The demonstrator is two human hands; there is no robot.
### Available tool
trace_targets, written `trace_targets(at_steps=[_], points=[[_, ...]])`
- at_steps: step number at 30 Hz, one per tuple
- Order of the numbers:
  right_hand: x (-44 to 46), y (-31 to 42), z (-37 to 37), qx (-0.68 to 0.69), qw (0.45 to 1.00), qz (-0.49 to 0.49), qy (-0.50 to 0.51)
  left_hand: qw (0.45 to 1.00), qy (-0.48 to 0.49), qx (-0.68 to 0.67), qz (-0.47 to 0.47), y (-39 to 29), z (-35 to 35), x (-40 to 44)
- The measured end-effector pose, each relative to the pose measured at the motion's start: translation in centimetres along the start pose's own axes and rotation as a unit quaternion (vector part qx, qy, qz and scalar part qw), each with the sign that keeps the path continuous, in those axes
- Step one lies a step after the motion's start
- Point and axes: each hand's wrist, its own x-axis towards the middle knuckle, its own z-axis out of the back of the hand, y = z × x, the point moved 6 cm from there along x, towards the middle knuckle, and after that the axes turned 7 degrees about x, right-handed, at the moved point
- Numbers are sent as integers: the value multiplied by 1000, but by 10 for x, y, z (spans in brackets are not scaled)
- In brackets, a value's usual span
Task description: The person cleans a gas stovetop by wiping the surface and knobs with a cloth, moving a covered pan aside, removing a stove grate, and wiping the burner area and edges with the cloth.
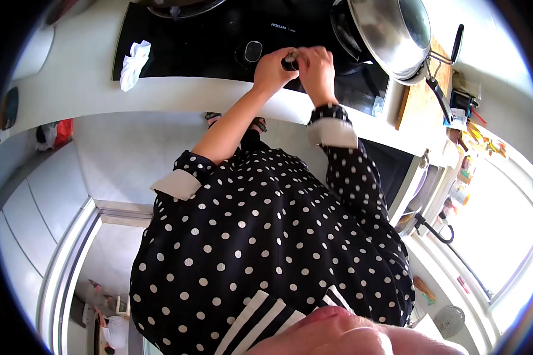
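Note:
My left hand (271, 71) is wrapped round a small dark cylindrical object (289, 63), held above the front edge of the black cooktop (213, 53). At the object's top end, which looks lighter, the fingers of my right hand (317, 66) are closed and slightly blurred. What exactly the object is, I cannot make out. Just left of my hands is the cooktop's round control knob (253, 51). A crumpled white tissue (135, 65) lies over the cooktop's left front edge.
A large steel pan (391, 35) with a glass lid stands on the right burner, its black handle (438, 100) sticking out. Beyond it lies a wooden board (417, 100). Part of another pan (183, 7) shows on the left burner. A sink faucet (438, 231) is at right.

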Motion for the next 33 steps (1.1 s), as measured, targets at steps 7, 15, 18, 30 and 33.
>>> trace_targets(at_steps=[7, 15, 18, 30, 33], points=[[-1, -79, 27, -89, 995, -26, -37, 999, 21, -17, 25, -1, -1, -6], [-84, 6, -17, -83, 996, 15, 25, 999, -10, -48, -14, -16, 27, -50], [-84, 41, -18, 29, 995, -3, 99, 997, -36, -62, -5, -10, 60, -89], [-49, 60, -56, -208, 965, 105, 123, 994, -76, -42, 71, 11, 129, -141], [-94, 65, -24, -46, 985, 63, 154, 992, -83, -32, 85, 25, 137, -148]])
